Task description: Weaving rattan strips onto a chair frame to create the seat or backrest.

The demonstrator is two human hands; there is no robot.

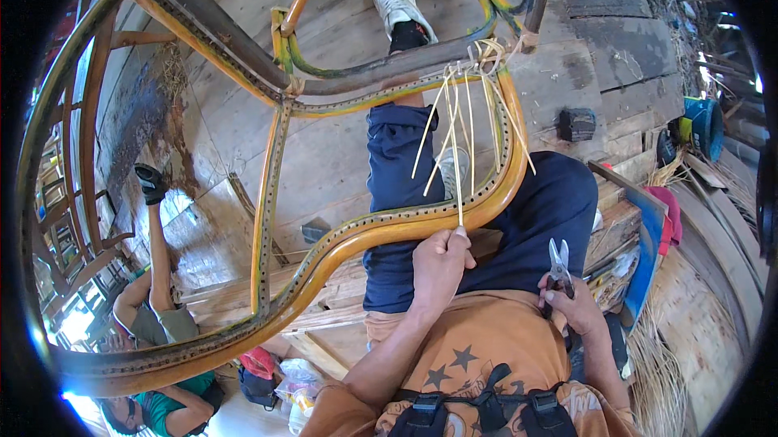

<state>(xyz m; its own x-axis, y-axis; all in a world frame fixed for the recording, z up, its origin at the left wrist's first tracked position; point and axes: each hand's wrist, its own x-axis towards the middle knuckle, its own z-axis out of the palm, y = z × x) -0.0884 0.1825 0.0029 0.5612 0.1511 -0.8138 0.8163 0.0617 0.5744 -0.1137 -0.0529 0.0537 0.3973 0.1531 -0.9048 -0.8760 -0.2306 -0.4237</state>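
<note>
Worn planks make up the floor of this workshop, where another person sits off to the left. Nearer me, a curved orange-brown cane frame lies across the worker's lap and legs, a row of small holes along its rail. Pale loose strands hang from its upper right corner. One pale strand runs down over the near rail to the left hand, its end pinched between thumb and fingers. The right hand grips the cutters beside the thigh, blades slightly parted and pointing away. I'd judge that steady, even tension serves best: keep the strand straight, avoid kinking it against the rail, and hold those blades clear of it until it sits properly.
</note>
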